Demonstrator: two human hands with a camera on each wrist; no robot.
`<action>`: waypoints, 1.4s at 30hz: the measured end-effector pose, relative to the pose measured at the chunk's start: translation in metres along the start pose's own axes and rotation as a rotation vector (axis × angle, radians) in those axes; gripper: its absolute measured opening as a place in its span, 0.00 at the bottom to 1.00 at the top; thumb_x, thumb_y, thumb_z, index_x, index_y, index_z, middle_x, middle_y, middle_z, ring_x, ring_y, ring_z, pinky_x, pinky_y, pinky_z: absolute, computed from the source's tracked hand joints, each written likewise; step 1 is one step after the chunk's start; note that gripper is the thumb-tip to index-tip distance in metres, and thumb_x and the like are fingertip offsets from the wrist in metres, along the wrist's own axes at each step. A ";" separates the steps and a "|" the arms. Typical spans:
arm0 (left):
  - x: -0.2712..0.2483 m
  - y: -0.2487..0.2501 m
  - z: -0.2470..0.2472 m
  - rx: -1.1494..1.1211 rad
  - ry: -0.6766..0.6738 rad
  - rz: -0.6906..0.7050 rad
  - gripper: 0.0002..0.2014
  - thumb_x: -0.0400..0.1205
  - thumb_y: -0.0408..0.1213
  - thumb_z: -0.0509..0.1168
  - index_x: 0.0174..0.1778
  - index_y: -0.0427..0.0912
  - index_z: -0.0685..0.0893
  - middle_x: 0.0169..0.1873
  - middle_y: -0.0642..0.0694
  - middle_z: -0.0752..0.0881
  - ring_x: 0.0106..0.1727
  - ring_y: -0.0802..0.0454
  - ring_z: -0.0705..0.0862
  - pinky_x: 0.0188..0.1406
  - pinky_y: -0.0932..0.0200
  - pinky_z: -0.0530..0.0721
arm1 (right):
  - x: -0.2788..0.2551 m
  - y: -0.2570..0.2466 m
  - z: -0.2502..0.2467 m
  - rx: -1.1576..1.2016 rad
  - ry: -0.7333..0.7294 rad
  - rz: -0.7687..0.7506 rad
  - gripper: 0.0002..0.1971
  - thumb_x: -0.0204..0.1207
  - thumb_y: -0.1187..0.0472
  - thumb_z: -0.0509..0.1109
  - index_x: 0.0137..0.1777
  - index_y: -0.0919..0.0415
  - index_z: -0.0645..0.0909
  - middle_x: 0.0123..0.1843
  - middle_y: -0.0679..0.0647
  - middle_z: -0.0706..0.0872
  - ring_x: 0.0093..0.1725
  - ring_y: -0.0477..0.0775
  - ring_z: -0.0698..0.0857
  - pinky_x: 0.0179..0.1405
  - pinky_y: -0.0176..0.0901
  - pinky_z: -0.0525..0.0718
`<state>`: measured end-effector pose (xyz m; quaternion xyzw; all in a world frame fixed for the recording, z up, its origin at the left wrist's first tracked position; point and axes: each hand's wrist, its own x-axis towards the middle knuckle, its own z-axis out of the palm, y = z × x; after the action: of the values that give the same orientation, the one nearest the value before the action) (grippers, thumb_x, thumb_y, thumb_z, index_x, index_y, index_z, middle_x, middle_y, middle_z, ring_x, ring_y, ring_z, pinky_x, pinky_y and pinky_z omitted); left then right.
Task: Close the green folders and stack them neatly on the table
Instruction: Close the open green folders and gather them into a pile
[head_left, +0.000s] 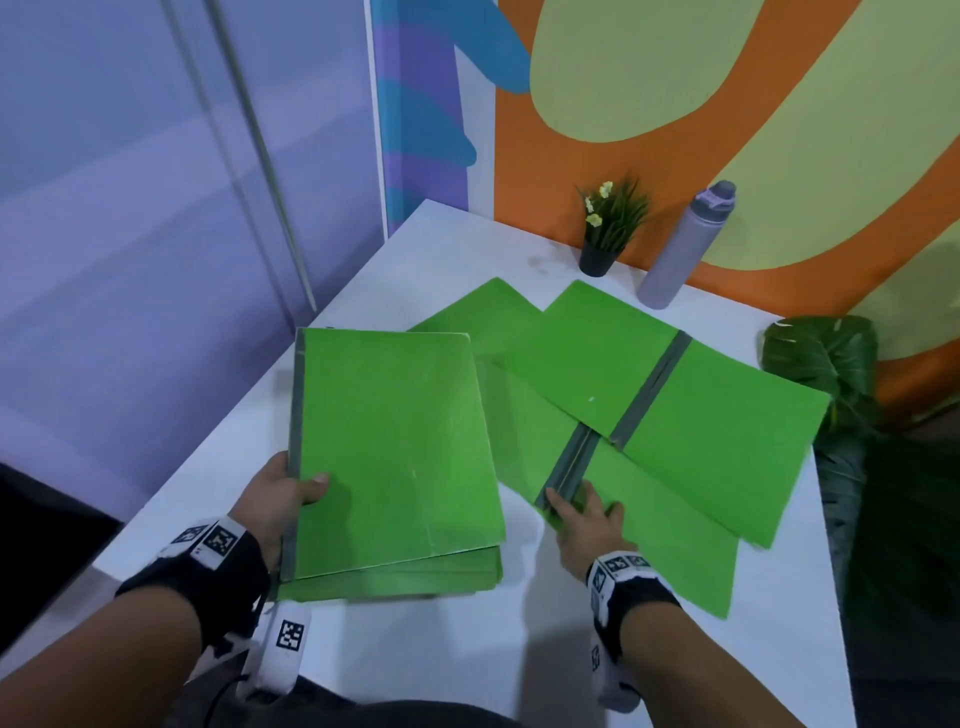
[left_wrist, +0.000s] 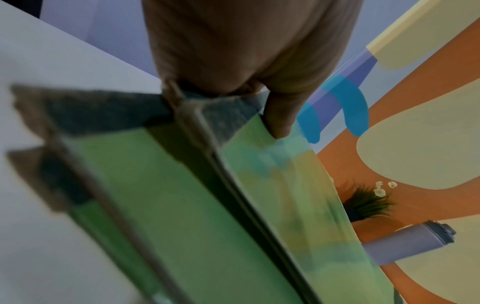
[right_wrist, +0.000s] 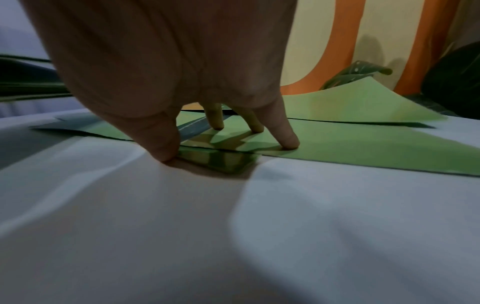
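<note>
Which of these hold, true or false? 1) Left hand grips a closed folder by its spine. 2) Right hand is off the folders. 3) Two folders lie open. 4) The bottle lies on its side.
1) True: the left hand grips the closed folder at its grey spine, thumb on the cover.
2) False: the right hand has fingertips on the near open folder.
3) True: the far open folder overlaps the near one.
4) False: the bottle stands upright by the wall.
</note>
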<state>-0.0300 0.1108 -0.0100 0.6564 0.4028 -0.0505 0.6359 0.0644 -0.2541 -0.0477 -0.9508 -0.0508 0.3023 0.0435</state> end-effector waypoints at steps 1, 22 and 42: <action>0.000 0.001 0.003 0.007 -0.004 -0.001 0.14 0.76 0.34 0.71 0.56 0.46 0.79 0.58 0.36 0.85 0.62 0.33 0.82 0.66 0.28 0.77 | -0.008 -0.001 0.006 -0.006 -0.008 -0.012 0.40 0.78 0.64 0.59 0.77 0.23 0.46 0.86 0.44 0.38 0.82 0.73 0.42 0.66 0.83 0.69; -0.014 -0.002 0.048 0.866 0.069 0.207 0.38 0.72 0.36 0.73 0.79 0.37 0.67 0.78 0.30 0.67 0.75 0.29 0.73 0.72 0.35 0.76 | -0.061 0.100 -0.015 0.478 0.278 0.650 0.25 0.77 0.57 0.64 0.74 0.55 0.68 0.73 0.65 0.68 0.70 0.72 0.71 0.67 0.67 0.73; -0.030 -0.016 0.097 1.021 -0.376 0.188 0.34 0.80 0.45 0.67 0.82 0.41 0.66 0.87 0.40 0.48 0.84 0.36 0.61 0.77 0.44 0.72 | -0.061 0.105 -0.084 1.520 0.827 0.429 0.16 0.79 0.72 0.58 0.59 0.51 0.72 0.51 0.52 0.79 0.45 0.60 0.84 0.40 0.63 0.89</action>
<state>-0.0168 0.0097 -0.0233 0.8943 0.1460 -0.2988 0.2994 0.0713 -0.3697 0.0434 -0.6872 0.3624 -0.1112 0.6197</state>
